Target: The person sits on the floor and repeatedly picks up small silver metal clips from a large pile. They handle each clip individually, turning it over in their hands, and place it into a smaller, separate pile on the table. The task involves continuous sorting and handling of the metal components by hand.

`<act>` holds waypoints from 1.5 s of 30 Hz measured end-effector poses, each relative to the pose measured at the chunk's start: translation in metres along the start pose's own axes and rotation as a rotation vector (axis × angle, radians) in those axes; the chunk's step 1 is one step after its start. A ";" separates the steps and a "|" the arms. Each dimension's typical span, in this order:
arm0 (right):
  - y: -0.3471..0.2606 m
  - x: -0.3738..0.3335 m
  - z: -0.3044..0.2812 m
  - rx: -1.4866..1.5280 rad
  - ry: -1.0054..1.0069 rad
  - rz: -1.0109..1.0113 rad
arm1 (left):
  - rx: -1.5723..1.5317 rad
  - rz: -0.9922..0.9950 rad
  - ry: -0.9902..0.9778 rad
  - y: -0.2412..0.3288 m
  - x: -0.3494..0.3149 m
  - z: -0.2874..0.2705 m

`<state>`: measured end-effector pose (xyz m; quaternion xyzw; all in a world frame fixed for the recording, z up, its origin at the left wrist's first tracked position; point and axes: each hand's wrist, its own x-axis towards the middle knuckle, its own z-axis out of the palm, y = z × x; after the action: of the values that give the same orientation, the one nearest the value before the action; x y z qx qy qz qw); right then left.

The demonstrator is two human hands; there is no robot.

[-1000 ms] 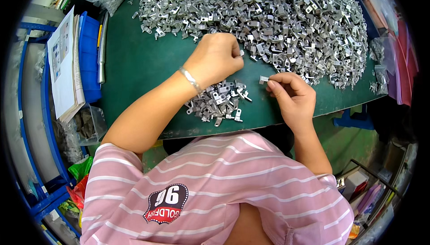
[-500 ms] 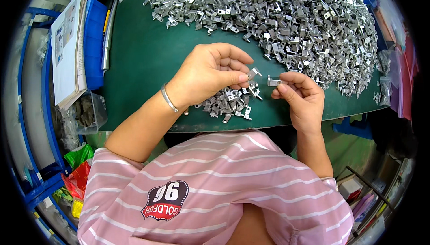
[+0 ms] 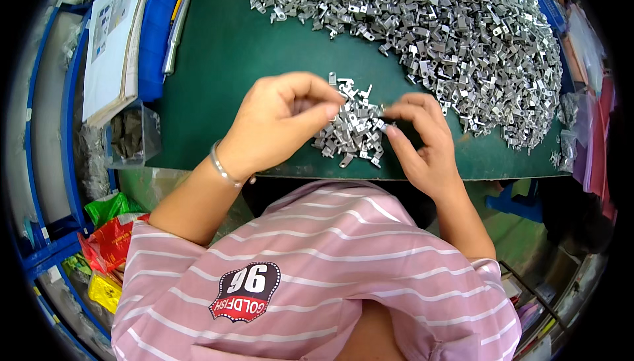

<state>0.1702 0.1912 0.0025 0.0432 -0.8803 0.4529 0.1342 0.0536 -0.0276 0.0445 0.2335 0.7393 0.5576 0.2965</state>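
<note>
A small pile of silvery bent metal brackets (image 3: 353, 130) lies on the green tabletop between my hands. My left hand (image 3: 274, 120), with a silver bangle at the wrist, is at the pile's left edge. Its thumb and index finger are pinched together, and whatever they hold, if anything, does not show. At the right edge of the pile, my right hand (image 3: 426, 140) curls its thumb and fingers around a small metal bracket (image 3: 384, 127), which is partly covered and blurred.
A large heap of similar brackets (image 3: 462, 44) spreads over the far and right side of the green table (image 3: 218, 77). Papers (image 3: 115, 37) and a blue bin (image 3: 153, 37) stand at left, above a clear plastic box (image 3: 142, 140). Plastic bags (image 3: 571, 136) hang near the right edge.
The bracket seen in my left fingers no longer shows. My left hand has shifted left, and my right hand has come down to the small pile. The whole view has shifted slightly.
</note>
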 end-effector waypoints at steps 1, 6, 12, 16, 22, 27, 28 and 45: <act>-0.002 0.004 0.006 -0.025 0.001 -0.028 | -0.193 -0.209 -0.111 0.006 -0.014 0.000; -0.018 0.016 0.029 -0.268 -0.129 -0.160 | -0.991 -0.678 -0.571 -0.048 -0.071 0.044; -0.009 0.006 0.042 -0.268 0.051 -0.188 | -1.625 -0.694 -0.177 -0.105 -0.054 0.105; -0.011 -0.016 0.036 -0.248 0.071 -0.167 | -2.007 -0.587 -0.387 -0.100 -0.043 0.121; -0.026 -0.044 0.040 -0.160 0.022 -0.257 | -2.161 -0.584 -0.423 -0.110 -0.045 0.123; -0.026 -0.062 0.055 0.061 -0.047 -0.408 | -1.815 -0.811 -0.317 -0.105 -0.044 0.119; -0.023 -0.064 0.058 0.130 -0.061 -0.444 | -1.720 -0.749 -0.358 -0.099 -0.045 0.115; -0.021 -0.061 0.060 0.085 -0.159 -0.502 | -1.878 -0.616 -0.430 -0.135 -0.051 0.110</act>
<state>0.2211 0.1274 -0.0313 0.3014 -0.8300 0.4372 0.1708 0.1651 -0.0230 -0.0986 -0.1998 -0.0395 0.7593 0.6181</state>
